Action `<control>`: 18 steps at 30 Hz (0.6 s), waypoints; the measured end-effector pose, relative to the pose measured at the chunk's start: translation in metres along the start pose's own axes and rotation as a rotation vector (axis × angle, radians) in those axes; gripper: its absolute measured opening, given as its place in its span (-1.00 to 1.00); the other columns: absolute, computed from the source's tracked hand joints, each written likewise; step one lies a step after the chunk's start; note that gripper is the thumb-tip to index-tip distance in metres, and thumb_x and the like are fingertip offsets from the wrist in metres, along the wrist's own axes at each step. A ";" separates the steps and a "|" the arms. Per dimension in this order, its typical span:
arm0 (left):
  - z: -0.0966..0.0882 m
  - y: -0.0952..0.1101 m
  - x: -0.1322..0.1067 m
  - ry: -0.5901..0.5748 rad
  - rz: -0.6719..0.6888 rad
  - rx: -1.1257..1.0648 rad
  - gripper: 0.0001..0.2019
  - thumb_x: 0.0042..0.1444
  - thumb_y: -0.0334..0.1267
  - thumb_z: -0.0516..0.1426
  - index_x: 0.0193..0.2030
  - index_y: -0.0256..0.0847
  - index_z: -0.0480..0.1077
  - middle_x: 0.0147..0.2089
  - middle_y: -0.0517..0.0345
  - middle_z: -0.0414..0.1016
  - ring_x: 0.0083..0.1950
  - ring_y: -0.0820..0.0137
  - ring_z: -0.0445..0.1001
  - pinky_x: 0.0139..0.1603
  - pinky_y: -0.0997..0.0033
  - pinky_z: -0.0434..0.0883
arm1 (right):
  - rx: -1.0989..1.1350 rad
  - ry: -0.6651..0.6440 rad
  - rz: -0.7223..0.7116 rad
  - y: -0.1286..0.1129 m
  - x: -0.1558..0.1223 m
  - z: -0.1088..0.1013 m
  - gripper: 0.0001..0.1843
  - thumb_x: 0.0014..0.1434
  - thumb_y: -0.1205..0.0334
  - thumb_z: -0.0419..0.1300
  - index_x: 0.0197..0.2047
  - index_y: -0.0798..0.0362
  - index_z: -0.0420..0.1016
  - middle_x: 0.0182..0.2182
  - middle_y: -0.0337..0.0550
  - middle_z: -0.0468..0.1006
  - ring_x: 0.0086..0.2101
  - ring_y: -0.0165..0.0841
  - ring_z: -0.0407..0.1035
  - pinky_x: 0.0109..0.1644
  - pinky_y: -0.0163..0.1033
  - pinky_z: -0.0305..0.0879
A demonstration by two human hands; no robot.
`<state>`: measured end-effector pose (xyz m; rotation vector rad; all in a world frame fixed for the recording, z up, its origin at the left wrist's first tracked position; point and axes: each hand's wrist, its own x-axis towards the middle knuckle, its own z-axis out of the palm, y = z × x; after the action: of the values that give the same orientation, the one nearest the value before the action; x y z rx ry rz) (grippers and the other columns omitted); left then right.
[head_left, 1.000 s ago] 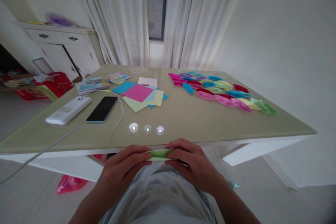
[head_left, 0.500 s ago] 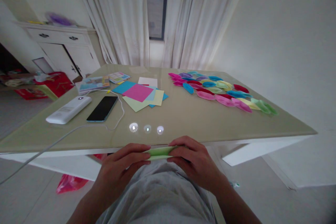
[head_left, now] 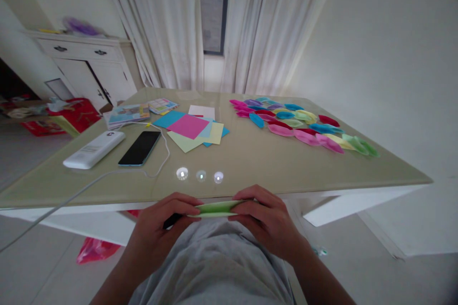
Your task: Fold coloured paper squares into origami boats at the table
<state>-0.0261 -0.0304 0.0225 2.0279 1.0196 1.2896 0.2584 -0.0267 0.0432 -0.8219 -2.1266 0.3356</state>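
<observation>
A light green folded paper (head_left: 215, 208) stretches between my hands, just in front of the table's near edge and above my lap. My left hand (head_left: 162, 226) pinches its left end between thumb and fingers. At the other end, my right hand (head_left: 263, 217) grips the paper with the thumb below and the fingers on top, hiding most of that end. Farther off on the right of the table lie rows of folded paper pieces (head_left: 307, 138) in pink, blue, red, yellow and green, shaped like small boats or petals.
On the table (head_left: 229, 164), coloured paper sheets (head_left: 188, 126) lie left of the middle. A black-screened phone (head_left: 139, 148), a white power bank (head_left: 94, 149) with a white cable (head_left: 103, 176), and booklets (head_left: 129, 113) are at the left. A red plastic bag (head_left: 96, 249) lies on the floor.
My left hand has shifted slightly left along the green paper, and more of its left end shows. My right hand stays almost in place. The things on the table have not moved.
</observation>
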 end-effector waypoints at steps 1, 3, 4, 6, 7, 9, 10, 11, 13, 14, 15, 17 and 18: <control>0.000 -0.001 0.000 0.003 -0.023 -0.033 -0.82 0.29 -0.43 0.28 -0.15 -0.01 0.63 -0.09 0.21 0.73 -0.14 0.43 0.73 -0.14 0.58 0.62 | 0.020 0.003 0.007 0.001 0.000 0.001 -0.94 0.42 0.22 0.35 -0.12 -0.04 0.69 -0.10 -0.07 0.69 -0.14 -0.28 0.60 -0.01 -0.20 0.53; -0.001 -0.003 0.001 0.008 -0.036 -0.043 -0.82 0.28 -0.44 0.27 -0.17 -0.02 0.64 -0.11 0.19 0.73 -0.16 0.41 0.73 -0.17 0.57 0.62 | 0.056 0.008 0.028 0.002 0.001 0.002 -0.94 0.41 0.22 0.36 -0.13 -0.04 0.70 -0.11 -0.08 0.69 -0.14 -0.28 0.60 -0.03 -0.22 0.53; -0.001 -0.004 0.002 0.011 -0.023 -0.020 -0.82 0.29 -0.43 0.27 -0.17 -0.02 0.65 -0.11 0.19 0.73 -0.15 0.41 0.73 -0.15 0.56 0.63 | 0.067 0.009 0.035 0.003 0.000 0.003 -0.94 0.41 0.22 0.36 -0.13 -0.04 0.70 -0.11 -0.08 0.69 -0.14 -0.28 0.60 -0.04 -0.22 0.53; -0.002 -0.003 0.002 0.005 0.023 0.055 -0.82 0.32 -0.41 0.26 -0.14 0.00 0.65 -0.07 0.20 0.73 -0.11 0.41 0.72 -0.08 0.54 0.62 | 0.071 0.009 0.040 0.004 -0.001 0.003 -0.93 0.42 0.22 0.36 -0.13 -0.04 0.71 -0.11 -0.08 0.69 -0.14 -0.28 0.60 -0.04 -0.22 0.53; -0.001 -0.002 0.002 -0.011 0.046 0.088 -0.81 0.34 -0.40 0.24 -0.11 0.01 0.65 -0.03 0.20 0.73 -0.08 0.42 0.72 -0.03 0.55 0.61 | 0.069 0.004 0.041 0.004 -0.001 0.003 -0.92 0.42 0.22 0.35 -0.13 -0.04 0.71 -0.11 -0.08 0.69 -0.14 -0.28 0.60 -0.04 -0.22 0.53; -0.001 0.000 0.002 -0.058 0.073 0.125 -0.81 0.38 -0.36 0.23 -0.04 0.02 0.63 0.03 0.22 0.72 -0.03 0.44 0.72 0.02 0.57 0.60 | 0.062 -0.008 0.041 0.003 -0.002 0.002 -0.91 0.43 0.22 0.34 -0.12 -0.04 0.71 -0.11 -0.08 0.68 -0.14 -0.28 0.59 -0.04 -0.22 0.52; 0.000 0.002 0.002 -0.081 0.082 0.133 -0.82 0.38 -0.35 0.23 -0.02 0.03 0.63 0.03 0.23 0.72 -0.02 0.45 0.72 0.03 0.58 0.59 | 0.058 -0.014 0.041 0.003 -0.002 0.002 -0.91 0.43 0.22 0.33 -0.12 -0.03 0.70 -0.11 -0.07 0.68 -0.14 -0.28 0.59 -0.03 -0.22 0.52; 0.000 0.003 0.002 -0.098 0.089 0.137 -0.83 0.39 -0.34 0.24 -0.01 0.03 0.63 0.03 0.24 0.73 -0.03 0.45 0.72 0.04 0.60 0.59 | 0.053 -0.023 0.043 0.002 -0.002 0.002 -0.91 0.43 0.22 0.33 -0.12 -0.02 0.70 -0.11 -0.07 0.68 -0.13 -0.27 0.58 -0.03 -0.21 0.51; 0.001 0.004 0.001 -0.109 0.100 0.143 -0.85 0.40 -0.33 0.23 -0.04 0.01 0.63 -0.02 0.23 0.73 -0.07 0.46 0.72 0.02 0.62 0.58 | 0.063 -0.046 0.051 0.001 0.000 0.002 -0.90 0.43 0.22 0.33 -0.14 0.00 0.70 -0.09 -0.06 0.68 -0.12 -0.27 0.58 -0.02 -0.21 0.51; 0.002 0.004 0.001 -0.101 0.101 0.145 -0.85 0.41 -0.33 0.22 -0.06 -0.01 0.63 -0.04 0.22 0.73 -0.09 0.45 0.72 0.00 0.62 0.59 | 0.084 -0.061 0.061 0.001 0.001 0.002 -0.90 0.43 0.22 0.34 -0.15 0.00 0.70 -0.09 -0.06 0.68 -0.12 -0.28 0.58 -0.02 -0.22 0.51; 0.001 0.004 0.001 -0.095 0.093 0.147 -0.83 0.42 -0.34 0.20 -0.07 -0.03 0.64 -0.05 0.20 0.72 -0.10 0.44 0.72 -0.02 0.61 0.59 | 0.117 -0.072 0.075 0.002 0.003 0.001 -0.90 0.42 0.21 0.35 -0.16 0.00 0.70 -0.10 -0.07 0.68 -0.13 -0.29 0.59 -0.03 -0.23 0.51; 0.000 0.003 0.000 -0.091 0.070 0.142 -0.82 0.42 -0.34 0.19 -0.08 -0.04 0.65 -0.07 0.17 0.71 -0.13 0.42 0.71 -0.05 0.59 0.60 | 0.200 -0.066 0.109 0.003 0.005 0.001 -0.90 0.39 0.19 0.38 -0.17 0.00 0.70 -0.13 -0.09 0.68 -0.17 -0.32 0.60 -0.05 -0.26 0.52; 0.000 0.002 0.000 -0.093 0.060 0.134 -0.83 0.41 -0.33 0.20 -0.08 -0.04 0.65 -0.08 0.17 0.70 -0.14 0.42 0.70 -0.06 0.59 0.60 | 0.234 -0.049 0.130 0.003 0.005 0.000 -0.90 0.38 0.17 0.40 -0.19 0.00 0.70 -0.15 -0.10 0.69 -0.19 -0.32 0.60 -0.06 -0.27 0.52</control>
<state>-0.0253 -0.0317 0.0242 2.2124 1.0336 1.1722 0.2574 -0.0206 0.0447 -0.8226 -2.0348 0.6654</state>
